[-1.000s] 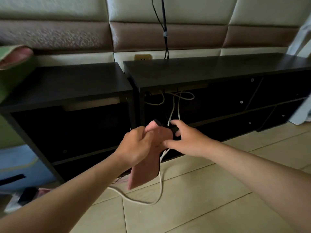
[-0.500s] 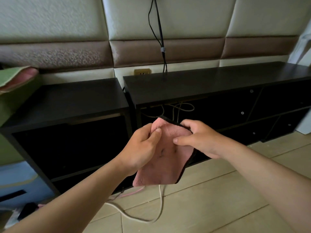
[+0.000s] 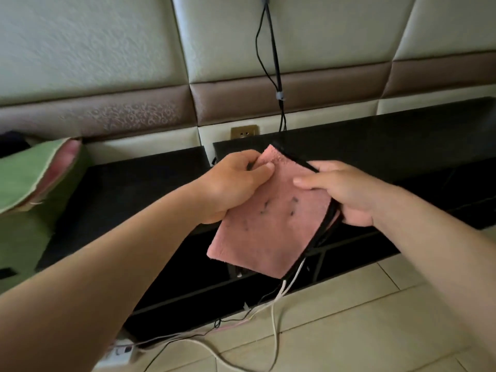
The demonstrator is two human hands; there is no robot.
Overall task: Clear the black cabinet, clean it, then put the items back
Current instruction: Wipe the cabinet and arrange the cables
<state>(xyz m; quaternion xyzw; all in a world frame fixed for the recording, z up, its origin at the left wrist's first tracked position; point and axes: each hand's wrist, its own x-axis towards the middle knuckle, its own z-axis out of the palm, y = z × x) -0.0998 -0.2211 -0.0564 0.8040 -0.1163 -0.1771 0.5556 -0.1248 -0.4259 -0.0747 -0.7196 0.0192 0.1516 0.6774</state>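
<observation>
A pink cleaning cloth (image 3: 265,224) with dark dirt specks hangs folded in front of me, above the black cabinet (image 3: 375,140). My left hand (image 3: 236,186) pinches its upper left corner. My right hand (image 3: 346,191) grips its right edge, thumb on the front, together with black and white cables (image 3: 319,234) that run down along that edge. The cabinet's top is bare; a lower black cabinet (image 3: 139,183) stands to its left.
Cables (image 3: 273,326) trail over the tiled floor to a white power strip (image 3: 120,353) at the cabinet's foot. Black cords (image 3: 276,65) hang down the padded wall beside a brass socket (image 3: 244,133). A green and pink cushion (image 3: 35,173) lies at the left.
Both hands have lifted the cloth higher and spread it flat, so its speckled face shows. The view has tilted up and closer to the cabinet top.
</observation>
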